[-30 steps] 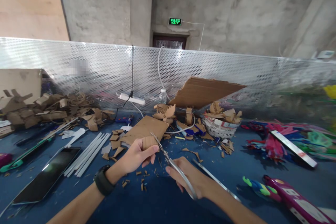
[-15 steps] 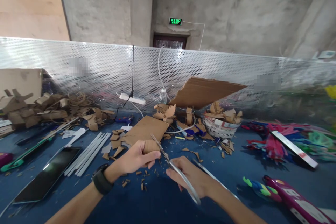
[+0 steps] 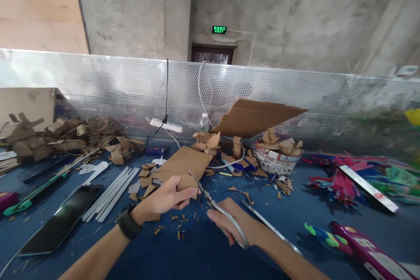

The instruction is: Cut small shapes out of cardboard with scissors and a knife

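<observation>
My left hand (image 3: 170,194), with a dark watch on its wrist, pinches a small curved piece of cardboard (image 3: 187,181) between thumb and fingers. In my right hand (image 3: 231,218) is a pair of scissors (image 3: 210,199) with light grey handles, the blades pointing up and left. The blade tips lie along the right edge of the cardboard piece. Behind my left hand a larger flat cardboard sheet (image 3: 187,162) rests on the blue table (image 3: 197,253). Small cardboard offcuts (image 3: 179,232) are scattered below my hands.
White sticks (image 3: 111,194) and a black phone (image 3: 62,218) lie at the left. A metal ruler-like strip (image 3: 272,227) is beside my right wrist. Further back stand a basket (image 3: 277,159) of scraps and a tilted cardboard panel (image 3: 256,118). A purple device (image 3: 367,245) sits right.
The scissors have turned slightly and their handle end sits a little higher and further left. My left hand still grips the cardboard piece, its angle slightly changed.
</observation>
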Available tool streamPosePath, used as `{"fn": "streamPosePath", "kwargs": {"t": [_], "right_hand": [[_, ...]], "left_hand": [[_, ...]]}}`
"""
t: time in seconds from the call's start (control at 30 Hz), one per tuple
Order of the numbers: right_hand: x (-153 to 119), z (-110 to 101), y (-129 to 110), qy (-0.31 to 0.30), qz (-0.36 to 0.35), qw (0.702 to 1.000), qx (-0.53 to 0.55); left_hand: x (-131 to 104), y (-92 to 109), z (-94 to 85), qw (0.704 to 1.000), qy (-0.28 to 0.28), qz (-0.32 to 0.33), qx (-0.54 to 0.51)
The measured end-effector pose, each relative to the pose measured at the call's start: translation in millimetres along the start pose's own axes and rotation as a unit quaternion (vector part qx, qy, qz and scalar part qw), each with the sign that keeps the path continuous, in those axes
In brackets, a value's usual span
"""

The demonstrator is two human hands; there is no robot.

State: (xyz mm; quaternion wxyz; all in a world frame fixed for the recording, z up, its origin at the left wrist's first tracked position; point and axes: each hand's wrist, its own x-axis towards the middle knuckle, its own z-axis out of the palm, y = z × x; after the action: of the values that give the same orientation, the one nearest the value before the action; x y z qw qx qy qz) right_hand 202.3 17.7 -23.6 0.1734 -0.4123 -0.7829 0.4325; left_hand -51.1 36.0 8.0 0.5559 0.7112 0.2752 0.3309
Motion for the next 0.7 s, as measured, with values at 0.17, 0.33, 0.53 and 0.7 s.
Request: {"fn": "streamPosePath", "kwargs": {"t": [0.17, 0.33, 0.53, 0.7], "right_hand": [[-1.8, -3.9, 0.7, -0.059, -0.052, 0.987, 0.140], [-4.1, -5.8, -3.0, -0.080, -0.066, 0.984, 0.145], [-9.4, -6.5, -9.4, -0.067, -0.047, 0.990, 0.114], [-10.6, -9.0, -6.5, -0.070, -0.054, 0.994, 0.066]], "left_hand": [[-2.7, -1.1, -1.0, 0.999, 0.026, -0.034, -0.032], [-2.4, -4.8, -4.5, 0.999, 0.043, -0.010, -0.022], [-1.1, -6.3, -5.6, 0.999, 0.031, -0.012, -0.019], [-4.4, 3.6, -1.5, 0.999, 0.037, -0.019, -0.017]]}}
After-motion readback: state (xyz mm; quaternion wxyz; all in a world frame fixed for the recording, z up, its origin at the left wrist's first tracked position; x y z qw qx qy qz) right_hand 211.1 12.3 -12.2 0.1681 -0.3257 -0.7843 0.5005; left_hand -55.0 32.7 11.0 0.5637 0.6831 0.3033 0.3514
